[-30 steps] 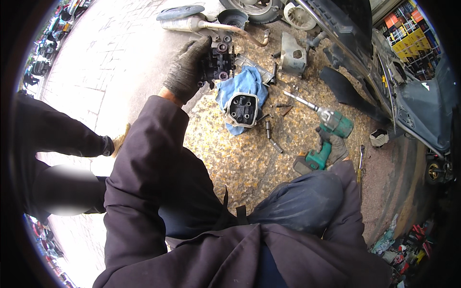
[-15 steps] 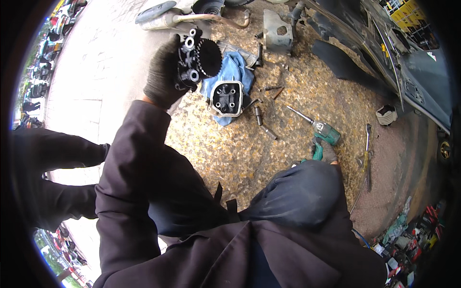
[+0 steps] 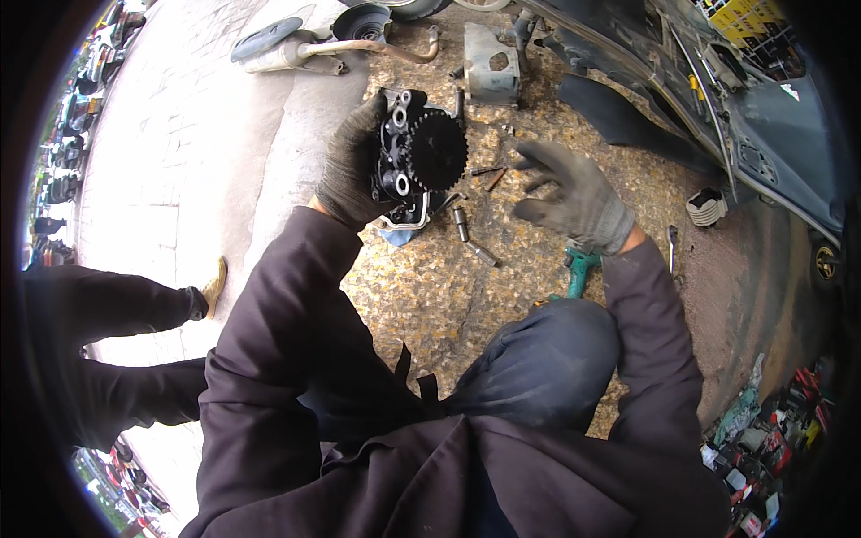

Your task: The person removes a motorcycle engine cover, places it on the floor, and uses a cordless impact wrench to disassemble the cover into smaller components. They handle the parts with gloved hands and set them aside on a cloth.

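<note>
Black metal fills the left grip (image 3: 350, 169): the engine part (image 3: 395, 148), clasped by its left edge, toothed wheel (image 3: 439, 151) to the right, partly hiding the cover (image 3: 410, 220). The right grip (image 3: 574, 199) is spread, holding nothing, near the drill (image 3: 582, 266). For a steady hold, 2 grips on the body, with fingers clear of the toothed wheel, seem best.

both arms (image 3: 260, 327) forward | left fingers (image 3: 366, 121) clasped | right fingers (image 3: 554, 161) spread, blurred

Green power tool (image 3: 578, 269) part-hidden behind right hand (image 3: 578, 197); blue cloth (image 3: 398, 238) mostly behind toothed engine part (image 3: 418, 148); tyre (image 3: 420, 8) cut by top edge.
</note>
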A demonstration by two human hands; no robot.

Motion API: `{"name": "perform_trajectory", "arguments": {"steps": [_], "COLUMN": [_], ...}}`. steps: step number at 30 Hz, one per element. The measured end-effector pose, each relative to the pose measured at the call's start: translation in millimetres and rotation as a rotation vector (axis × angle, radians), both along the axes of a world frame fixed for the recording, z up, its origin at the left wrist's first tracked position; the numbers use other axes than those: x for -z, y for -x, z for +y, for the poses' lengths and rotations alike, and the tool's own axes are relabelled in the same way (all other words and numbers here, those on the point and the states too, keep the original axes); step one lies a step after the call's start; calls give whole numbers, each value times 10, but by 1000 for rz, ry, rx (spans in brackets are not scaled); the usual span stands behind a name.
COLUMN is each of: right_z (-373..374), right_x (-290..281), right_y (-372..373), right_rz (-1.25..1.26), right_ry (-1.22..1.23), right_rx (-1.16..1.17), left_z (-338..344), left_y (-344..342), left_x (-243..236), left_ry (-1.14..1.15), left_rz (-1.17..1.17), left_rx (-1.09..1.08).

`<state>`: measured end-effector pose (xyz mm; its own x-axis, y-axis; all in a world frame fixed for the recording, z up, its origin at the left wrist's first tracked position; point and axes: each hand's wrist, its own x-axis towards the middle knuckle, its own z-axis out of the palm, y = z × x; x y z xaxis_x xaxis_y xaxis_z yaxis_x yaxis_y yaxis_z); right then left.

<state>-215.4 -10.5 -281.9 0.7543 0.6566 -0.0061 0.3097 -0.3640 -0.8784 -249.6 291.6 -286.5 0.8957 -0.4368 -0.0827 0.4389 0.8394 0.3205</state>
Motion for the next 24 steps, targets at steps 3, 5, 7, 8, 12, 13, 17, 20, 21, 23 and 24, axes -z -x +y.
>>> {"name": "perform_trajectory", "arguments": {"steps": [3,5,7,8,12,13,17,20,21,23,24], "right_z": [666,857,955,971,926,929,1039,1214,1261,1330,1363], "right_x": [-489,-656,-697,-696,-673,-673,-686,-659,-657,-661,-658], "right_y": [47,54,40,18,22,24,45,87,118,221,282], "right_rz": [-423,-473,-249,-235,91,107,-174,-607,-565,-464,-390], "right_ry": [21,81,190,177,-156,-203,-98,36,-24,-155,-189], "right_rx": [-78,-66,-28,0,49,28,-73,-180,-173,-146,-66], "left_z": [-170,-227,-242,-241,-211,-190,-73,0,24,77,124], "left_y": [53,85,124,142,136,145,248,265,283,291,310], "left_x": [-9,-27,-60,-83,-203,-235,-290,-240,-217,-183,-176], "left_ry": [25,28,-77,-76,-143,-161,-223,-165,-137,-83,-136], "left_rz": [-28,-55,68,72,14,2,118,200,203,220,165], "left_rx": [-26,-43,-77,-81,-125,-117,-123,-177,-229,-322,-346]}}
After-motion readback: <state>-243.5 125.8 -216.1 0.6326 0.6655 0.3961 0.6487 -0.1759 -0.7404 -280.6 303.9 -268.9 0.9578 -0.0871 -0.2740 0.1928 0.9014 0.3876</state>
